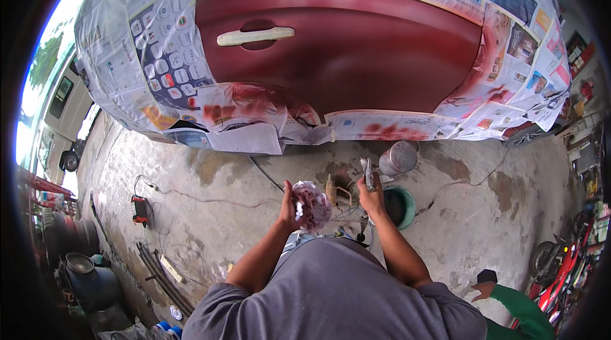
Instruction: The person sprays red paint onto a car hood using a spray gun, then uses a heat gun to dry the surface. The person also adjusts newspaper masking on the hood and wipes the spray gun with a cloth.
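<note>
My left hand point(288, 208) is closed on a crumpled white wad smeared with dark red point(311, 206); I cannot tell if it is cloth, paper or plastic. A silver spray gun point(367, 173) sits in my closed right hand point(372, 195), its upper part pointing toward the car. In front of both hands is a car door point(356, 47) coated in dark red, shinier along its top and duller lower down. Pale tape wraps its handle point(256, 36). Newspaper masking point(407, 125) surrounds the door, with red overspray on its lower and right parts.
A green bucket point(410, 206) with dark contents and a stained pail point(398, 158) stand by my right hand. Cables point(210, 199) cross the concrete near a red-and-black device point(139, 210). A green-sleeved person's hand point(485, 290) shows at lower right, near a red motorcycle point(566, 270).
</note>
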`<state>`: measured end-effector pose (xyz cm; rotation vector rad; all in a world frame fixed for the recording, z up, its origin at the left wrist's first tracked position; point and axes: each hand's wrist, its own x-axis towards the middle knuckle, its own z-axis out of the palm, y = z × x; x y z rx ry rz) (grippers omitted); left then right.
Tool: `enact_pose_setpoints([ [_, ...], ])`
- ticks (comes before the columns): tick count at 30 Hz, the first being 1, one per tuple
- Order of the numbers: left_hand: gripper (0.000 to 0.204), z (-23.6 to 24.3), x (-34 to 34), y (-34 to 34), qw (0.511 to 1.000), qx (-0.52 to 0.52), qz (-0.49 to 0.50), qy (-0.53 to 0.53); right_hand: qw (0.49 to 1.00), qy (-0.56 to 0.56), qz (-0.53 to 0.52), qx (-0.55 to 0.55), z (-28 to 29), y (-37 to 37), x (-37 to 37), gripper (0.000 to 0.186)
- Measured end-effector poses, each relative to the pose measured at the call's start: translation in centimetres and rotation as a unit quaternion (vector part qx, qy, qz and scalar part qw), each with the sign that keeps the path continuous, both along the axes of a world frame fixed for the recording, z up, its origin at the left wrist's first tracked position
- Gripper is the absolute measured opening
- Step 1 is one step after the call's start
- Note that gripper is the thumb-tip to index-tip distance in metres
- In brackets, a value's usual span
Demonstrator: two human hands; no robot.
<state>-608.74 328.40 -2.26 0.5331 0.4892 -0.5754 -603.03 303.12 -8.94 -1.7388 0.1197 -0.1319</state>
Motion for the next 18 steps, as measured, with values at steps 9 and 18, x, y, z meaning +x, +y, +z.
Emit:
enact_pose_setpoints([
  [9, 0.019, -9.1, 2.9, 8.5, 0.958, 0.281, -0.047, 0.010, 0.998, 0.028, -0.045, -0.036, -1.8, 8.4, -1.5, 0.037],
  [18, 0.059, -13.1, 2.1, 14.6, 0.819, 0.498, -0.230, -0.171, 1.000, 0.013, 0.001, -0.025, 0.6, 23.6, 3.0, 0.044],
])
